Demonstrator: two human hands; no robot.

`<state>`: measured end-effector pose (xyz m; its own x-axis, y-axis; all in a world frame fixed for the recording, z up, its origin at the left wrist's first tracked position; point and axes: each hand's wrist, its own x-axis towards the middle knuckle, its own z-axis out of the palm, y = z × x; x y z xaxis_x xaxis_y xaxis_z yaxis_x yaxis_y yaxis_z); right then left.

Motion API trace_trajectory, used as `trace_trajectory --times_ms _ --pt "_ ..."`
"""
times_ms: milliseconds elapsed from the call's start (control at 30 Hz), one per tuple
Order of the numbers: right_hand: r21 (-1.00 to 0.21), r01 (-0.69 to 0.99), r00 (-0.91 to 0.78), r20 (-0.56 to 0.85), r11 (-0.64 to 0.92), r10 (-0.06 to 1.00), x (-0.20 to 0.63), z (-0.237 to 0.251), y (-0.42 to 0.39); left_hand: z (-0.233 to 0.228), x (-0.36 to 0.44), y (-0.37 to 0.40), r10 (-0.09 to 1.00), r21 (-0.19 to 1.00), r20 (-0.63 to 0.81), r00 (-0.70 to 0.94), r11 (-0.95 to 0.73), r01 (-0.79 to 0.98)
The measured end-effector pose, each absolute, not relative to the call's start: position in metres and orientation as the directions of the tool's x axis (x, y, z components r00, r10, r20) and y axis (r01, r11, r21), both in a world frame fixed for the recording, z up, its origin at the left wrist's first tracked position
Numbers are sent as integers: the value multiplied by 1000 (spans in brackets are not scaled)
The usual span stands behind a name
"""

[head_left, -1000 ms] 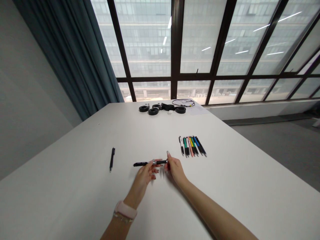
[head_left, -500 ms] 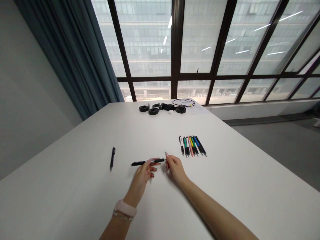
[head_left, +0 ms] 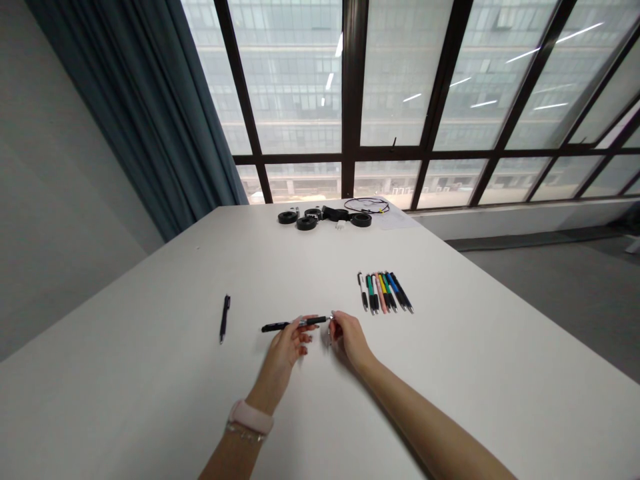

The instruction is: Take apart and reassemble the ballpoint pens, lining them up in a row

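Clearly the left hand (head_left: 287,343) is pinching a black pen (head_left: 293,325) just above the white table (head_left: 150,373), fingers closed on its barrel, while the right hand (head_left: 347,337) is nipping something tiny at the pen's right tip — too small to identify. If that fingertip hold is slackening, the piece is probably dropping and rolling toward the row of coloured pens (head_left: 385,292).

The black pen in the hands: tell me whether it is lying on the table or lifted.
Lifted. The black pen is level, pinched by the left hand, with the right hand at its tip, above the table.
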<state>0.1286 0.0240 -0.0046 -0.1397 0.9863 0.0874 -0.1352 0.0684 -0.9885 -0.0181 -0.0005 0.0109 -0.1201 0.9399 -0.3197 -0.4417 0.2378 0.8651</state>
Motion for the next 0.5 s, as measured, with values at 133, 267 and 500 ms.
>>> trace_trajectory --times_ms 133,267,500 --pt "-988 -134 -139 93 74 986 128 -3 24 16 -17 -1 931 861 -337 -139 246 -444" --pt "-982 -179 -81 72 56 994 127 -2 23 17 -16 -1 925 863 -343 -162 242 -444" --pt "-974 -222 -79 55 37 995 126 -3 25 17 -17 -3 925 867 -340 -168 239 -437"
